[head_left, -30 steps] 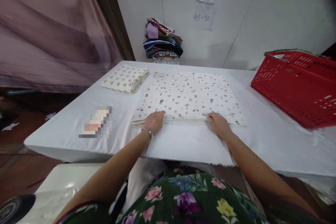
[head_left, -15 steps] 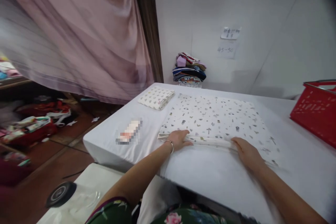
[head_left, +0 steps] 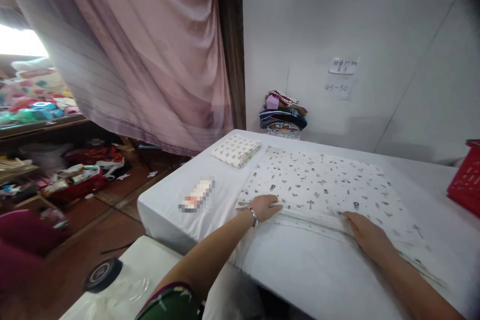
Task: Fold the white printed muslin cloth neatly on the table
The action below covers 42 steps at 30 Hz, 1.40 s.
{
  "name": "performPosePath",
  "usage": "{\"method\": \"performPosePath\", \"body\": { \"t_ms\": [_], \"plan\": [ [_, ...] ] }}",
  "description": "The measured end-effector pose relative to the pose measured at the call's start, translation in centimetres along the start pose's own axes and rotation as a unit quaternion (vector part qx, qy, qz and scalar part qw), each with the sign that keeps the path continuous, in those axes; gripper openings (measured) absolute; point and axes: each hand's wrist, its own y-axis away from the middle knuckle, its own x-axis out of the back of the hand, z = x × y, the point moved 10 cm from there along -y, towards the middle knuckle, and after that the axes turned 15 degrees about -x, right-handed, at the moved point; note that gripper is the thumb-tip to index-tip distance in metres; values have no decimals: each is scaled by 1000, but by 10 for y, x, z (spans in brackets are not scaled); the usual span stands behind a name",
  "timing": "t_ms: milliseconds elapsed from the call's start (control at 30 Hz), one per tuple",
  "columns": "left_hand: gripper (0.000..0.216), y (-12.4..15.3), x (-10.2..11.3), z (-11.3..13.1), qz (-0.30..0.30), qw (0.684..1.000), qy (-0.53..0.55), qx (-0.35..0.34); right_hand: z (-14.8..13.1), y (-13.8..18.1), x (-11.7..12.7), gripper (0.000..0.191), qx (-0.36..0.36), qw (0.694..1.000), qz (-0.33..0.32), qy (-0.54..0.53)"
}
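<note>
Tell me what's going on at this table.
A person has both bare hands on the near edge of a printed cloth laid out on the white-covered table. The left hand is near its left corner, the right hand farther along; how firmly they grip is unclear. A smaller folded cloth lies beyond, to the left. A red basket sits at the right, partly out of view.

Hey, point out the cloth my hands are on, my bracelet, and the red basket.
Cloth (head_left: 320, 181): head view, middle of its patterned top.
Bracelet (head_left: 254, 217): head view, on its band.
Basket (head_left: 466, 180): head view, on its side wall; the picture's edge cuts it off.
</note>
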Motion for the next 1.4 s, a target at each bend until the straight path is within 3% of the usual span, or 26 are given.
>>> {"method": "performPosePath", "body": {
  "t_ms": [267, 367, 500, 700, 967, 1267, 1400],
  "plan": [
    [30, -9, -2, 11, 11, 999, -28, -12, -12, -3, 6, 34, 15, 999, -8, 49],
    [25, -11, 8, 17, 56, 995, -69, -43, -15, -7, 7, 33, 5, 999, -6, 52],
    [16, -8, 23, 49, 133, 973, -129, -136, -17, -9, 10, 32, 1, 999, -5, 40],
    [21, -10, -12, 116, 49, 953, -86, -286, -26, -16, 14, 27, -4, 998, -59, 7],
    [24, -32, -40, 125, 21, 956, -126, -266, -23, -12, 17, 30, -14, 997, -54, -51],
    [27, -14, -27, 136, 77, 956, -106, -261, -30, 2, 25, 35, -14, 990, -80, -113],
    [26, -8, -27, 136, 79, 960, -84, -255, -38, 7, 26, 26, 23, 987, -93, -130]
  ]
}}
